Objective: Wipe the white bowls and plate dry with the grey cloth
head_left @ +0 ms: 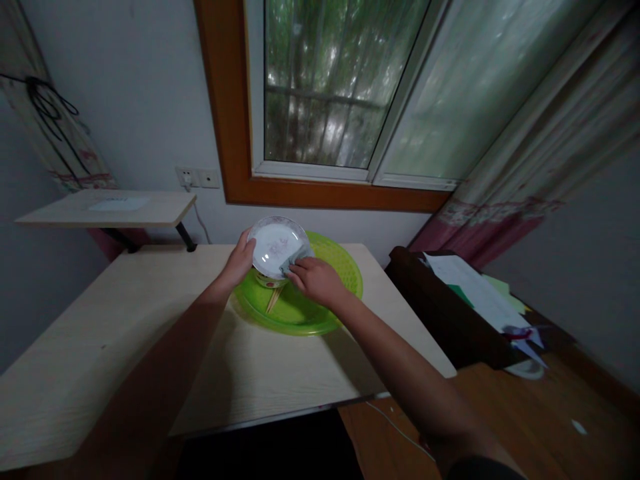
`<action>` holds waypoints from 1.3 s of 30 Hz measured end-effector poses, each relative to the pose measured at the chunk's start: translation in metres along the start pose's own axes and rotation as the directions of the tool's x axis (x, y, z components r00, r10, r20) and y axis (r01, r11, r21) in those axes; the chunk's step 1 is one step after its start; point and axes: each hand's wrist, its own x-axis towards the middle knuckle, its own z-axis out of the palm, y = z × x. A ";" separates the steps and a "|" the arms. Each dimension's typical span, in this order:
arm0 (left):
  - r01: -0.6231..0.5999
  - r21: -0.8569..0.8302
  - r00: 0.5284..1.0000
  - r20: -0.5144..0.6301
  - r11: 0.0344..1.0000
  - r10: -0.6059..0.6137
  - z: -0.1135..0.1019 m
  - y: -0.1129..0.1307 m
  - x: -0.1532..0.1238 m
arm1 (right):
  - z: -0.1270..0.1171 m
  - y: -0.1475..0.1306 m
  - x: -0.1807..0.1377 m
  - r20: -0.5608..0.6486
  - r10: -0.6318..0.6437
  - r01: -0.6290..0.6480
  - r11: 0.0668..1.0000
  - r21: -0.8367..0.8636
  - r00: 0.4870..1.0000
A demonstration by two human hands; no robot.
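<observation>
A white plate (273, 247) with a patterned rim is tilted up above the table, its inner face towards me. Its left edge is in the grip of my left hand (240, 260). My right hand (316, 280) is closed on a greyish cloth (296, 258) and presses it against the plate's lower right part. Below lies a round green plastic tray (305, 323). On that tray a bowl (270, 282) with a coloured pattern shows partly under the plate, and a pair of wooden chopsticks (273, 301) lies beside it.
The pale wooden table (145, 320) carries a small raised shelf (165, 207) at the back left, with a paper on top. Behind stands a wall with a socket (197, 177) and a wood-framed window (340, 193). A dark box-like piece holding papers (470, 293) is at the right.
</observation>
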 end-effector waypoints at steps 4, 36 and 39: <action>-0.009 -0.004 1.000 0.010 1.000 0.009 0.001 -0.002 0.001 | 0.002 -0.016 0.009 0.008 -0.081 0.079 0.987 0.142 0.997; 0.099 0.040 0.993 0.062 0.994 -0.102 0.002 -0.012 0.005 | -0.007 0.021 0.012 0.088 -0.002 0.004 1.000 -0.025 0.996; 0.070 0.027 0.994 0.079 0.997 -0.072 0.003 -0.011 0.005 | 0.000 0.016 0.019 0.023 -0.068 0.066 0.995 0.072 0.997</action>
